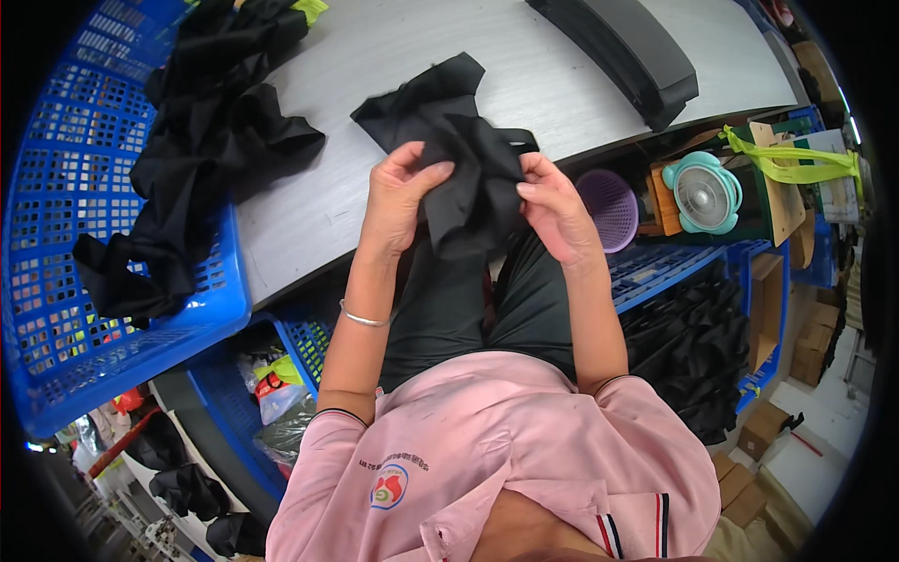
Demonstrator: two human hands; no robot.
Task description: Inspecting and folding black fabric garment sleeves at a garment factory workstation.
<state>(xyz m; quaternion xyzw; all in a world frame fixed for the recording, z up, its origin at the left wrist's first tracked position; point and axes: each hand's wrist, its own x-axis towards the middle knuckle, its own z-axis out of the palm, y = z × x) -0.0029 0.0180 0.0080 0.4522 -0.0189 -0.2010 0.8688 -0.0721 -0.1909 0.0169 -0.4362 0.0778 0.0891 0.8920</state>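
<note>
Black cloth (459, 150) pinched by both hands' fingers, left hand (398, 192) and right hand (557, 206), over the table edge (309, 272).

Grey tabletop (524, 75) lies open — blue basket (56, 281) blocks the left.

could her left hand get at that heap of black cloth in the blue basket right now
Probably not at once: the left hand grips the black garment together with the right hand. Otherwise the heap lies open across bare table.
</note>
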